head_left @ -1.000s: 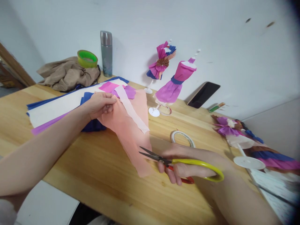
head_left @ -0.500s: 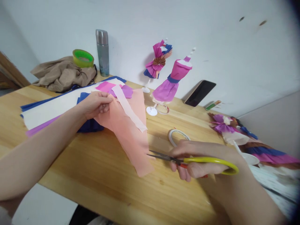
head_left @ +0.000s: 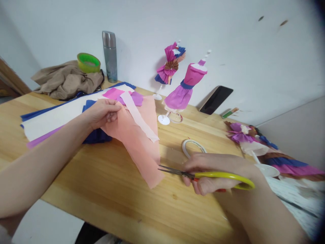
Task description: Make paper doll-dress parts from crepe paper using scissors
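My left hand (head_left: pixel 106 113) pinches the upper left edge of a peach paper sheet (head_left: pixel 137 149), which hangs down over the wooden table. In my right hand (head_left: pixel 208 173) are scissors (head_left: pixel 220 175) with yellow and red handles; their blades point left, and the tips meet the sheet's lower right edge. A pale pink strip (head_left: pixel 138 117) lies slantwise across the peach paper. Behind my left hand are pink and purple pieces (head_left: pixel 135 98), a long white sheet (head_left: pixel 56 117) and folded blue paper (head_left: pixel 98 135).
A tape roll (head_left: pixel 186 149) lies just behind my right hand. Two small dressed stands (head_left: pixel 186 81) (head_left: pixel 169 69), a phone (head_left: pixel 216 100) and a bottle (head_left: pixel 110 57) are near the wall. Paper figures (head_left: pixel 241 132) lie at the right, brown cloth (head_left: pixel 68 79) at the left.
The scissors and my right hand have shifted slightly left, and the blades look more closed. The lower end of the peach sheet has moved slightly up and left. My left hand keeps its pinch.
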The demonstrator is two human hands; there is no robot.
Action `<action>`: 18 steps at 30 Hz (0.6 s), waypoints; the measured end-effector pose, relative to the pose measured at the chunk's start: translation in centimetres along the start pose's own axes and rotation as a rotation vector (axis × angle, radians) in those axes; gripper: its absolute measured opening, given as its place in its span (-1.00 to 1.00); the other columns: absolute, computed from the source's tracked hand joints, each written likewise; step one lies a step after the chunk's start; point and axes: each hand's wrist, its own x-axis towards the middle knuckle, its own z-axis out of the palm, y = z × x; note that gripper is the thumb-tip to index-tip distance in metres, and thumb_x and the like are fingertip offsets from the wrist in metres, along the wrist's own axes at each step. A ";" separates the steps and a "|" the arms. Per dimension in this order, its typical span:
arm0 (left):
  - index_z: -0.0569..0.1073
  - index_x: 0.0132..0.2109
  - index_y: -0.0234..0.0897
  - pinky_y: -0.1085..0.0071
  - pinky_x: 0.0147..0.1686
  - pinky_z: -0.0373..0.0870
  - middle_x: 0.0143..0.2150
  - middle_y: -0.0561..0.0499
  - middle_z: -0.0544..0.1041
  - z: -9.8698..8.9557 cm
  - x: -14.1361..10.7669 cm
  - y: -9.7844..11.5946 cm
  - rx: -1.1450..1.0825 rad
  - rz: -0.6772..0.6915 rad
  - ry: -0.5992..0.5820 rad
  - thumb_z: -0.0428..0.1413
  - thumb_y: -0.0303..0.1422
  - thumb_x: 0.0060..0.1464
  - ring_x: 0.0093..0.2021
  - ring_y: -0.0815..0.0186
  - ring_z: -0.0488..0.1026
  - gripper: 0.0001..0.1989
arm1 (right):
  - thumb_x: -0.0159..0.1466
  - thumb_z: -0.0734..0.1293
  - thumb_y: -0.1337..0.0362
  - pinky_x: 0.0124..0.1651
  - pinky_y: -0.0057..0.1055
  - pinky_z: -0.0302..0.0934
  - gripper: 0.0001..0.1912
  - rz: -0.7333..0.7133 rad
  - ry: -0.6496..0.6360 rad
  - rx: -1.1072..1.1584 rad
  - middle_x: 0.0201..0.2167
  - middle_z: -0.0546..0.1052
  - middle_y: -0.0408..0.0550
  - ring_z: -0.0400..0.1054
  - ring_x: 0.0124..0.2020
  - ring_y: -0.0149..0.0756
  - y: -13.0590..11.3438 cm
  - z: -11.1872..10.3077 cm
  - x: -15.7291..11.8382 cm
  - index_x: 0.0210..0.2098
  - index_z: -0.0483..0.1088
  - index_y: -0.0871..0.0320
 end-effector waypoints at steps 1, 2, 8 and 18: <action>0.34 -0.65 -0.35 0.67 -0.76 -0.01 -0.78 0.05 0.31 0.0 0.0 0.0 -0.001 -0.002 0.001 0.12 -0.51 -0.01 -0.78 0.57 0.14 -0.71 | 0.16 0.32 0.31 -0.63 -0.63 0.02 -0.87 0.013 -0.085 -0.020 -0.68 0.38 -0.23 0.14 -0.70 -0.55 -0.2 -0.1 -0.1 -0.46 0.47 0.24; 0.34 -0.65 -0.35 0.67 -0.76 -0.01 -0.78 0.05 0.31 0.0 0.0 0.0 -0.001 -0.005 0.001 0.12 -0.51 0.00 -0.78 0.57 0.14 -0.71 | 0.20 0.28 0.30 -0.62 -0.63 0.01 -0.83 0.018 -0.123 -0.031 -0.67 0.36 -0.24 0.12 -0.69 -0.56 -0.4 -0.2 -0.2 -0.44 0.47 0.23; 0.35 -0.65 -0.35 0.67 -0.77 -0.02 -0.79 0.06 0.30 -0.1 0.1 -0.1 -0.006 0.006 -0.007 0.14 -0.48 -0.02 -0.79 0.58 0.13 -0.72 | 0.20 0.27 0.29 -0.61 -0.64 0.00 -0.82 -0.002 -0.043 -0.034 -0.67 0.34 -0.27 0.12 -0.69 -0.56 -0.7 -0.2 -0.6 -0.44 0.48 0.23; 0.35 -0.65 -0.35 0.67 -0.76 -0.01 -0.79 0.06 0.31 -0.1 0.2 -0.2 -0.007 -0.009 0.000 0.13 -0.50 -0.01 -0.79 0.57 0.14 -0.72 | 0.18 0.26 0.27 -0.61 -0.59 0.01 -0.83 -0.028 -0.071 -0.112 -0.66 0.31 -0.26 0.13 -0.67 -0.52 -1.0 -0.2 -0.3 -0.43 0.44 0.19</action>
